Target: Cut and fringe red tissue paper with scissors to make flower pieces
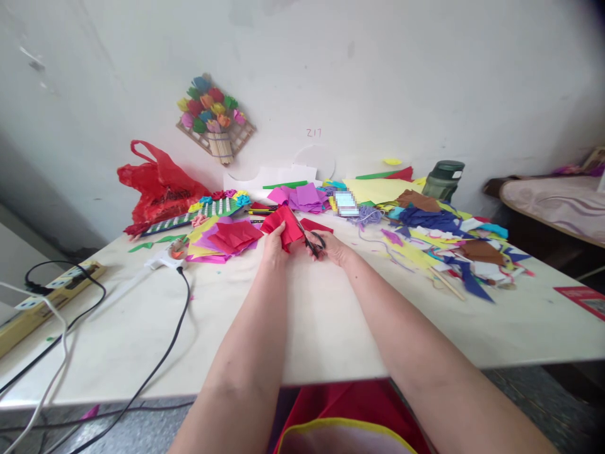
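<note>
- Red paper [292,234] is pinched by the fingers of the left hand [275,244], at frame centre.
- Black scissors [309,239] are held by the right hand [334,248], just right of centre, blades against the paper.

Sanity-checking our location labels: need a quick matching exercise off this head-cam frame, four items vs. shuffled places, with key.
Things
1. Scissors
2. Red paper at the blades
3. Dark green bottle
4. Bouquet of colourful flowers

Places
A. Up on the wall
B. In the right hand
C. Toward the back of the table, on the right
D. In the left hand

Right pairs: 1-B, 2-D, 3-C, 4-A
</note>
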`<move>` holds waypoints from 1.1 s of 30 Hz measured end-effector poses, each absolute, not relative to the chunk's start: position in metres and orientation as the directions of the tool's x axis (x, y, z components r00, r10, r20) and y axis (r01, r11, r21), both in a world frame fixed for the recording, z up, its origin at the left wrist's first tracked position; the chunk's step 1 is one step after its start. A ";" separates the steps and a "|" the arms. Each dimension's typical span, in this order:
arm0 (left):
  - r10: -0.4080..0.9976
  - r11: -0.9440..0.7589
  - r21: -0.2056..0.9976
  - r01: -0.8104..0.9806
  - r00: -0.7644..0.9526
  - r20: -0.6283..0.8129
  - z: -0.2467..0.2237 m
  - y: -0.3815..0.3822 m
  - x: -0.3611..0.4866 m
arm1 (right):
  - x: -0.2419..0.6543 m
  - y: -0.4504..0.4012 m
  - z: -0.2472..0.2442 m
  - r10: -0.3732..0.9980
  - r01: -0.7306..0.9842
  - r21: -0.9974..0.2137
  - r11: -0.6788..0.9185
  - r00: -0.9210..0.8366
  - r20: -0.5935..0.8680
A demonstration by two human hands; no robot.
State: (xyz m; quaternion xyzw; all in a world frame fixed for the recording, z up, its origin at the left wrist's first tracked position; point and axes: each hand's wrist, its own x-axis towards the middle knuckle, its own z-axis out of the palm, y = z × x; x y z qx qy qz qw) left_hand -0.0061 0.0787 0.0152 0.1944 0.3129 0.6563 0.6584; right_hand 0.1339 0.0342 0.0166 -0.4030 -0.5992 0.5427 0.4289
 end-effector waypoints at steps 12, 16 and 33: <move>0.976 0.099 0.659 -0.745 -0.057 -0.210 0.017 0.079 -0.006 | 0.133 0.034 0.017 0.957 0.038 -0.996 0.076 -0.282 0.063; 0.978 0.085 0.655 -0.751 -0.064 -0.200 0.016 0.080 -0.006 | 0.133 0.035 0.016 0.959 0.038 -0.995 0.088 -0.272 0.075; 0.974 0.091 0.647 -0.757 -0.067 -0.215 0.021 0.075 -0.006 | 0.132 0.038 0.014 0.956 0.054 -0.993 0.104 -0.281 0.085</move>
